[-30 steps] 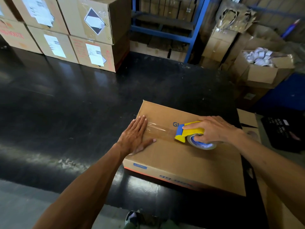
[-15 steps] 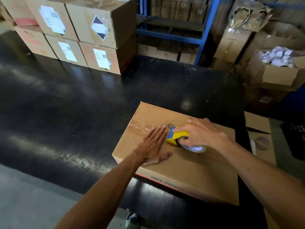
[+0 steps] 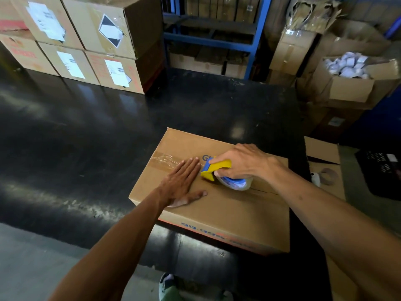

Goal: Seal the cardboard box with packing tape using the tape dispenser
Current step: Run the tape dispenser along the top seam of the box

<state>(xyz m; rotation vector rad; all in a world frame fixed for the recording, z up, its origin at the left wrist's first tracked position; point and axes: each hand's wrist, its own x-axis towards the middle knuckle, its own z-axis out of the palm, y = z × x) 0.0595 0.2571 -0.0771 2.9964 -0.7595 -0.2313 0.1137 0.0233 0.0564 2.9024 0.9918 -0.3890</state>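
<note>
Cardboard box (image 3: 227,213) shows blue "G..." print; left hand (image 3: 182,183) flat on tape (image 3: 165,161), right hand (image 3: 243,161) gripping yellow tape dispenser (image 3: 217,170).

stacked labelled cartons (image 3: 86,44) sit far-left on the black table (image 3: 86,131) (blue shelving (image 3: 253,38) behind).

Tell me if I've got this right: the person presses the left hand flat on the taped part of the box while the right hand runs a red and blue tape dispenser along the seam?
Nearly. The head view shows the tape dispenser is yellow and blue, not red and blue. The rest holds: the left hand lies flat on the taped part of the box, and the right hand grips the dispenser on the seam.
</note>
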